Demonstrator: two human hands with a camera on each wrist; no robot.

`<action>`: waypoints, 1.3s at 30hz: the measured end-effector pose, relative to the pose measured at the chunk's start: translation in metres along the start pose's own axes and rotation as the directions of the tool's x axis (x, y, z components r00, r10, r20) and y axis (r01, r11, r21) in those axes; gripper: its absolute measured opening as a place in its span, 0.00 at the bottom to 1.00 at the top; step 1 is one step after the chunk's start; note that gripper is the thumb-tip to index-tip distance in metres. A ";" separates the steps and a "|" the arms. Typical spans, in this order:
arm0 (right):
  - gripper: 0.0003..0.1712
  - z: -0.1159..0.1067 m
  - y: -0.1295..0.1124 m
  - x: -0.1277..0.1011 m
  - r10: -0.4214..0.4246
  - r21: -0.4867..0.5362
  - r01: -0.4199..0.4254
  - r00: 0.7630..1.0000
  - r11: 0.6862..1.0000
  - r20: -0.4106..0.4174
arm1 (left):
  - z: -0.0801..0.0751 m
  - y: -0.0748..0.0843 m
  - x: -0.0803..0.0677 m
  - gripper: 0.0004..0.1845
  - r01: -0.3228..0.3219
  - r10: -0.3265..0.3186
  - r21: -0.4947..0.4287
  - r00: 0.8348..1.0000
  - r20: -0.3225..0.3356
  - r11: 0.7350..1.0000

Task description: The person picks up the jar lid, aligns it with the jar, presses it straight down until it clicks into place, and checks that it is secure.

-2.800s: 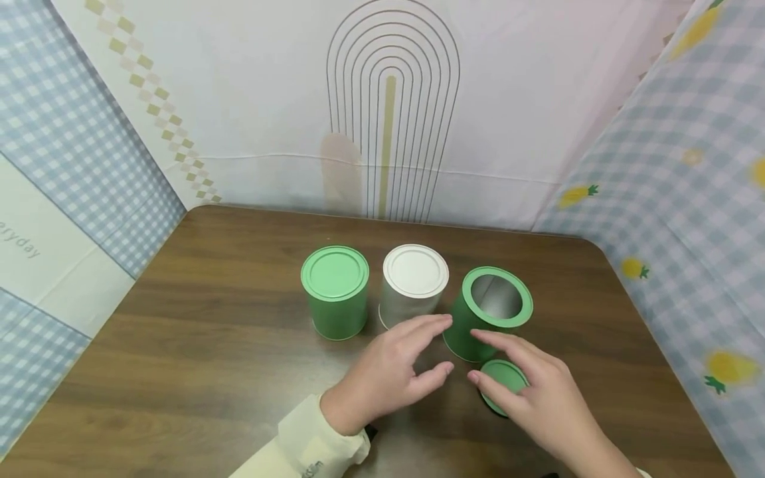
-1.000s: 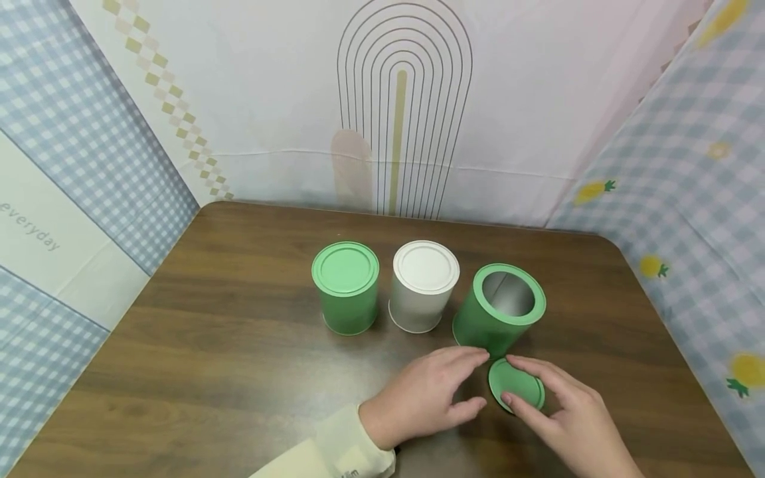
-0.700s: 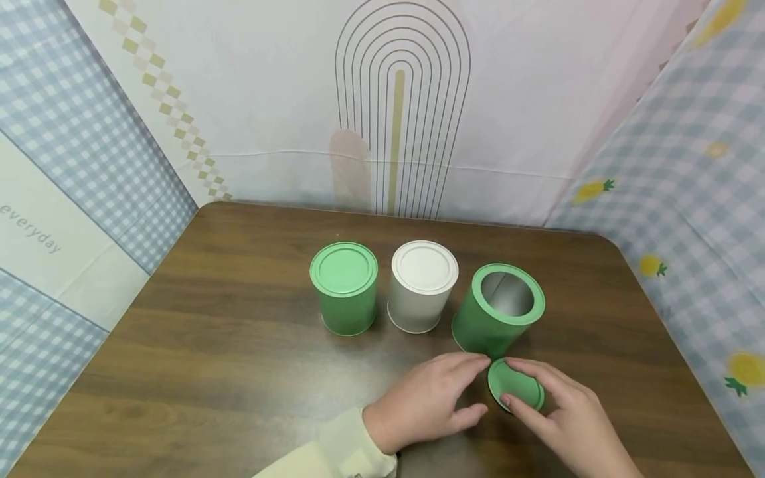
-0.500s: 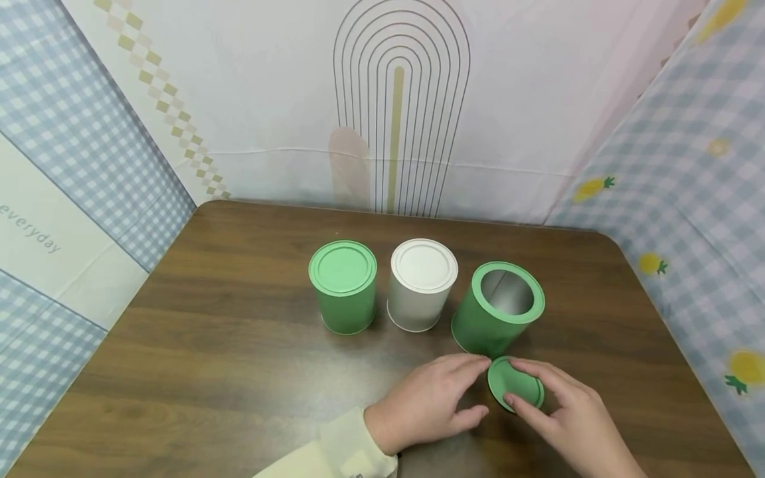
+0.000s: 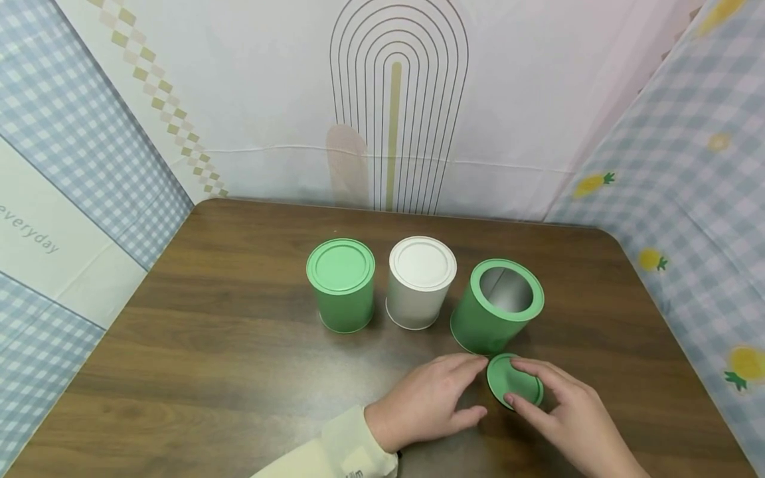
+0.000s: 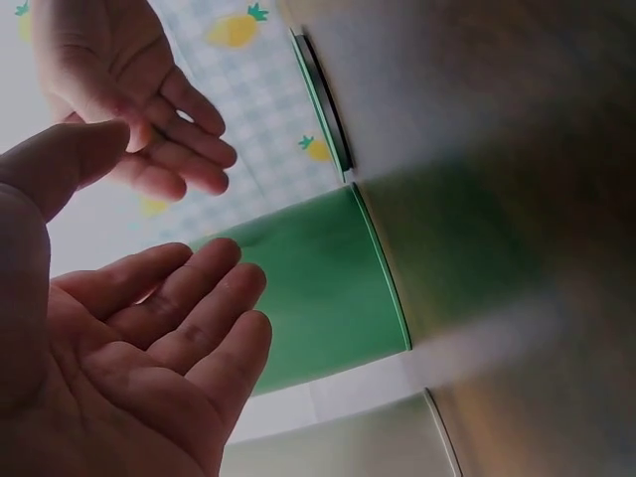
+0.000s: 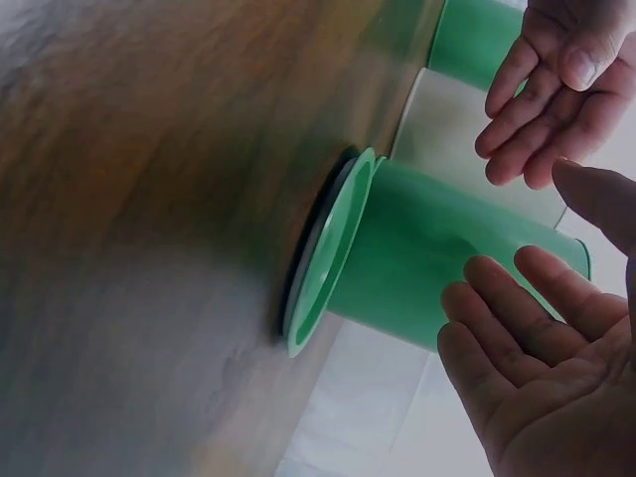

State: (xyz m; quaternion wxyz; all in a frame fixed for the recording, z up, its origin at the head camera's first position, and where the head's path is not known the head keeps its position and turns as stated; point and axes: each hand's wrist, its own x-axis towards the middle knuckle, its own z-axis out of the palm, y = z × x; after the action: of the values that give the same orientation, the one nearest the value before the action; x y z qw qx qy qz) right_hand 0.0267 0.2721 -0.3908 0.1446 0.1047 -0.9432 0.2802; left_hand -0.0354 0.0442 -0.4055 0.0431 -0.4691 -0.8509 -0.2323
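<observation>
A green lid [image 5: 512, 380] lies flat on the brown table [image 5: 227, 358], just in front of an open green can [image 5: 499, 309]. My left hand [image 5: 442, 395] hovers at the lid's left edge with relaxed, straight fingers. My right hand [image 5: 556, 405] hovers over the lid's right side, thumb and forefinger spread around it. The left wrist view shows the left hand [image 6: 149, 348] open beside the open can [image 6: 308, 288], the lid [image 6: 323, 99] lying beyond. In the right wrist view the right hand [image 7: 537, 368] is also open, apart from the lid [image 7: 323, 258] and holding nothing.
A closed green can [image 5: 340, 285] and a silver can with a white lid [image 5: 421, 282] stand in a row left of the open can. Patterned cloth walls [image 5: 78, 159] enclose the table on three sides.
Since 2.8 s ago my left hand has dropped from the open can's side to the lid's left edge, and the lid shows more. Over the last second both hands stay nearly still.
</observation>
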 end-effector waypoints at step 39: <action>0.51 0.007 0.031 -0.002 0.205 -0.092 -0.185 0.914 0.979 0.350 | 0.003 -0.007 0.000 0.35 0.083 -0.089 0.041 0.981 0.174 0.996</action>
State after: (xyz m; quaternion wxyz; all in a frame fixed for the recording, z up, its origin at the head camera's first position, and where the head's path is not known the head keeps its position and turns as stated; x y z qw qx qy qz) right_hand 0.0186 0.2943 -0.4127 -0.0549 0.0552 -0.9670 0.2426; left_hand -0.0405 0.0428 -0.4107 -0.0346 -0.4497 -0.8747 -0.1775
